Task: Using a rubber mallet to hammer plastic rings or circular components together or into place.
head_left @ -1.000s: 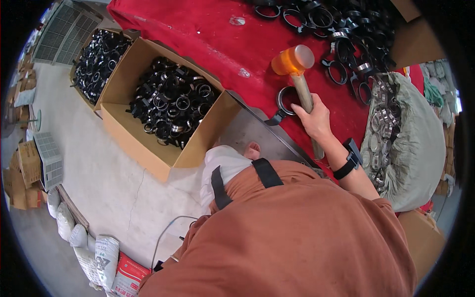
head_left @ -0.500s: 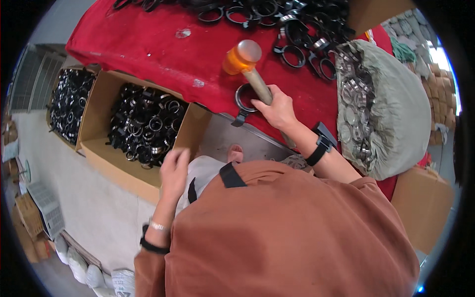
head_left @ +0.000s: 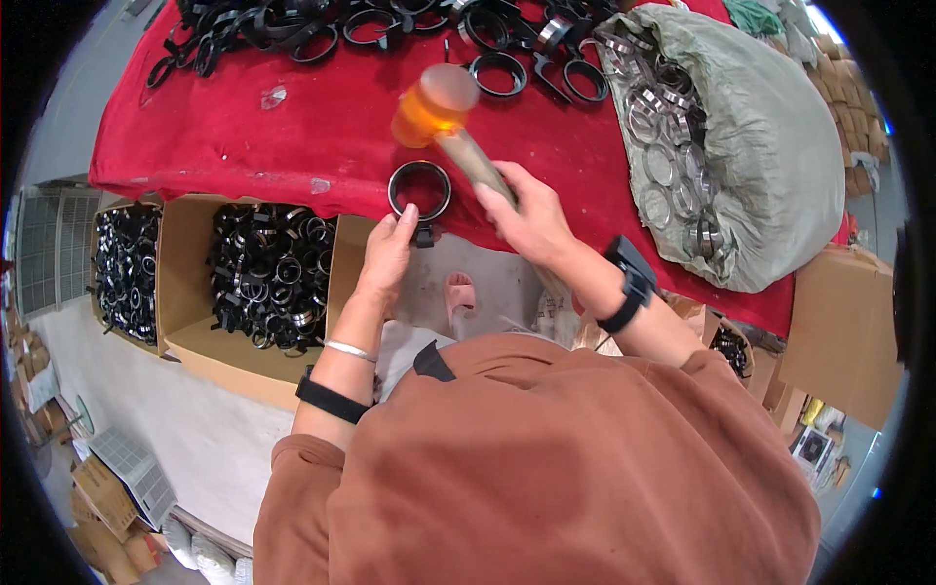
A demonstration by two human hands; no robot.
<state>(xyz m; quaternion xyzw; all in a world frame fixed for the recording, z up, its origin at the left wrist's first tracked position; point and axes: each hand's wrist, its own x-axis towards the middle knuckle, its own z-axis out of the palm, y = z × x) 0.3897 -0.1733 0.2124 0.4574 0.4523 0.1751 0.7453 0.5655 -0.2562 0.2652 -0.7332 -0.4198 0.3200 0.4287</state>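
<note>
My right hand (head_left: 531, 216) is wrapped round the wooden handle of a mallet (head_left: 470, 159). Its translucent orange head, blurred a little, is raised above the red cloth. Below the head, at the near edge of the table, lies a black ring with a short tab (head_left: 447, 193); a shiny band shows inside its rim. My left hand (head_left: 383, 255) grips the near left side of this ring, thumb on top and the other fingers partly hidden.
Many black rings (head_left: 370, 29) are heaped at the table's far side. A pale green sack (head_left: 770, 146) of shiny metal rings stands at the right. Cardboard boxes (head_left: 190, 263) filled with ringed parts sit at the left, below the red-covered table (head_left: 224, 146).
My left hand has come up from beside the box to the ring. The mallet stays raised in my right hand. The whole view has shifted.
</note>
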